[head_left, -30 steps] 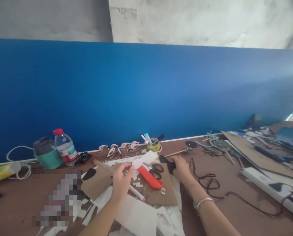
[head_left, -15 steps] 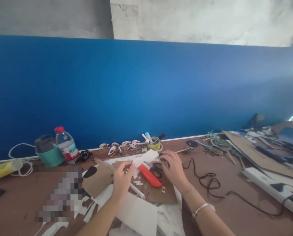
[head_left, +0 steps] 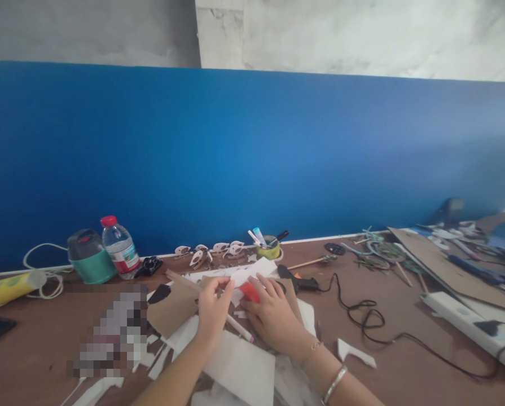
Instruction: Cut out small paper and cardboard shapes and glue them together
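My left hand (head_left: 213,307) pinches a piece of white paper (head_left: 240,275) between thumb and fingertips. Just to its right, my right hand (head_left: 273,313) lies over what looks like a red utility knife (head_left: 249,291), its fingers curled around it. Most of the knife is hidden under that hand. A white marker with a pink end (head_left: 240,328) lies between the hands. Below them is a larger sheet of white card (head_left: 241,363). Brown cardboard (head_left: 174,307) lies beside my left hand, under paper scraps.
A black glue gun (head_left: 305,283) with a trailing cord lies right of my right hand. Behind stand several white bird-like cutouts (head_left: 198,257), a green tape roll holding pens (head_left: 269,248) and a water bottle (head_left: 121,251). A power strip (head_left: 468,324) lies at right.
My right hand has moved left and down from near the scissors onto the red utility knife, uncovering the glue gun. My left hand keeps its pinch on the paper. The view has shifted slightly.
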Demonstrator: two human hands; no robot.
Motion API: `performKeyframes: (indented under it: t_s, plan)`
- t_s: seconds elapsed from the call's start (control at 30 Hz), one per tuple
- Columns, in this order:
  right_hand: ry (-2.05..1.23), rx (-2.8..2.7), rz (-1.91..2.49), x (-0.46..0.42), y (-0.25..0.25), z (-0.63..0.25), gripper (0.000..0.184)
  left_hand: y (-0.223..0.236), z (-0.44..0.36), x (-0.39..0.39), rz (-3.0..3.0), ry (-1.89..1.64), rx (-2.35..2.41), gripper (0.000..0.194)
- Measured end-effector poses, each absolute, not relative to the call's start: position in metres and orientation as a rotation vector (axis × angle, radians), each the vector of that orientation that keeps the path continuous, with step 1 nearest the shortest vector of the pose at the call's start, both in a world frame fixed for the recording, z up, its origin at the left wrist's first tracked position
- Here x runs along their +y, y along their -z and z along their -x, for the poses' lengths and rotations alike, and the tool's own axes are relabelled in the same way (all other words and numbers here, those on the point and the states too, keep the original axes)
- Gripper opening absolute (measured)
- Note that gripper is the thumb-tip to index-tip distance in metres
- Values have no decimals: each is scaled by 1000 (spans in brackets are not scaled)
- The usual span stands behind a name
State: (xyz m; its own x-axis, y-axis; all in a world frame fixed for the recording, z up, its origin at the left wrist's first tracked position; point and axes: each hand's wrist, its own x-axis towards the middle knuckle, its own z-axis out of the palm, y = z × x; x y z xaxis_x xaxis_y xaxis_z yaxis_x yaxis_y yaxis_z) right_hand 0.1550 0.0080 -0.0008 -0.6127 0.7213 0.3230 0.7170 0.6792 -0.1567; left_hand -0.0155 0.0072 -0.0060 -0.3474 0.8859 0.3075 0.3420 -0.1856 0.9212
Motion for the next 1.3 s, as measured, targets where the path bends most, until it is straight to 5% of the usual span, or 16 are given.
performKeyframes:
  t_s: [1.3]
  plan:
    - [-156, -1932, 1022, 11, 4, -156, 15, -6, 2, -4, -1648, -1344, 1511, 17]
